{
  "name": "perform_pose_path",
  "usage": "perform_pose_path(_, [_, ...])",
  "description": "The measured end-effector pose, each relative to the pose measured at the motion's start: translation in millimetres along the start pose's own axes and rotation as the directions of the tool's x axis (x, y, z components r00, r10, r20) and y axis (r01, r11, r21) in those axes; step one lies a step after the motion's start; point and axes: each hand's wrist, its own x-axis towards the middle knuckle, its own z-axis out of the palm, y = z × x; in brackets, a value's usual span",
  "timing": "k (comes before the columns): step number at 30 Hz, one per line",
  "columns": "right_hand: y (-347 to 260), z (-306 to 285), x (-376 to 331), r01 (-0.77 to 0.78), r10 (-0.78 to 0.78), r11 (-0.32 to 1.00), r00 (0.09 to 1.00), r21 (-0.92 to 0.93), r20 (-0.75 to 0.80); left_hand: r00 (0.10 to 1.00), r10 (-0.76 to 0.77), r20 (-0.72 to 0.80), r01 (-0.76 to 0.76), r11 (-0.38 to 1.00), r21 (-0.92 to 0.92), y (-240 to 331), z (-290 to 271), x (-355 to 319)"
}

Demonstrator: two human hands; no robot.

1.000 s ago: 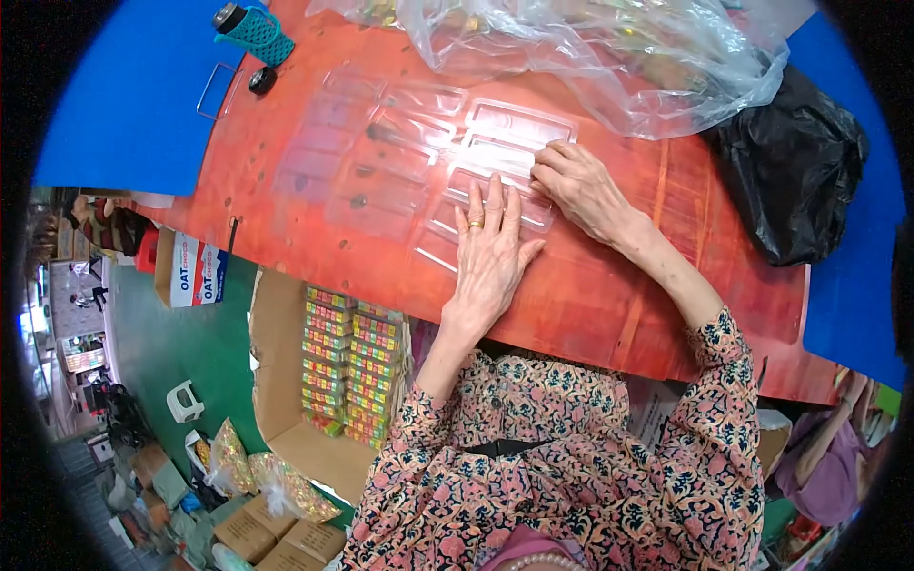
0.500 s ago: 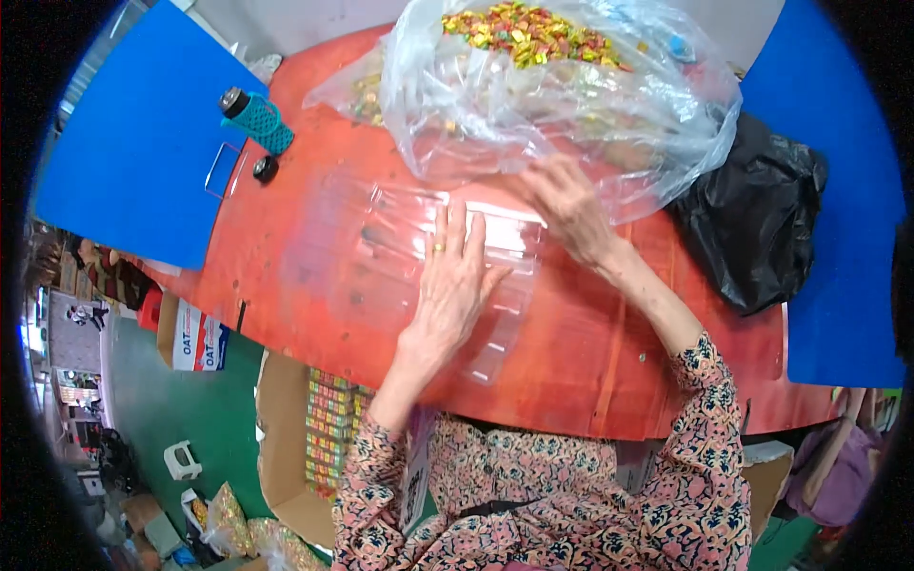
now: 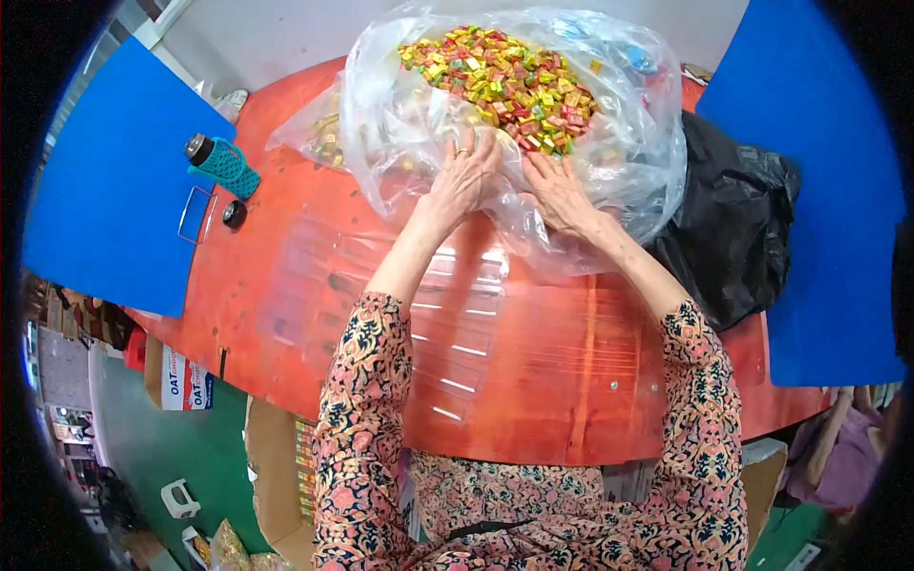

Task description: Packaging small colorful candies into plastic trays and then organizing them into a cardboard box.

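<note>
A big clear plastic bag (image 3: 628, 157) lies with its mouth spread wide at the far side of the red table. Inside is a heap of small wrapped sweets (image 3: 505, 81) in yellow, red, green and orange foil. My left hand (image 3: 462, 176) rests on the bag's near edge, fingers apart and reaching to the sweets. Beside it my right hand (image 3: 564, 198) presses the plastic down with its fingers stretched out. Nearer to me lies a clear ridged plastic tray (image 3: 443, 319), flat on the table and touched by neither hand.
A black plastic bag (image 3: 728, 228) sits at the right of the red table (image 3: 533, 390). At the left stand a teal-sleeved bottle (image 3: 224, 168) and a black cap (image 3: 234, 214). Blue boards (image 3: 109, 181) flank the table. An open carton (image 3: 271, 466) with packed sweets is below left.
My left hand has left the clear tray and moved forward to the bag. My right hand now lies on the plastic. The bag's mouth is wider, showing more sweets.
</note>
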Motion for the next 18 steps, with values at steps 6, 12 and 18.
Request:
perform_pose_path(6, [-33.0, -70.6, -55.6, 0.047, 0.025, 0.966, 0.961, 0.253, -0.276, 0.987, -0.053, -0.151, -0.019, 0.899, -0.437, 52.9, -66.3, -50.0])
perform_pose_path(12, [-30.4, -52.1, -174.5, -0.067, 0.182, 0.938, 0.929, 0.339, -0.321, 0.989, 0.098, 0.114, 0.051, 0.493, -0.869, 155.3, -114.4, -167.7])
perform_pose_path(18, [-39.7, -31.2, -172.3, -0.1, 0.16, 0.957, 0.965, 0.271, -0.208, 0.853, 0.209, 0.479, 0.471, 0.089, -0.878, 204.8, -86.3, -263.5])
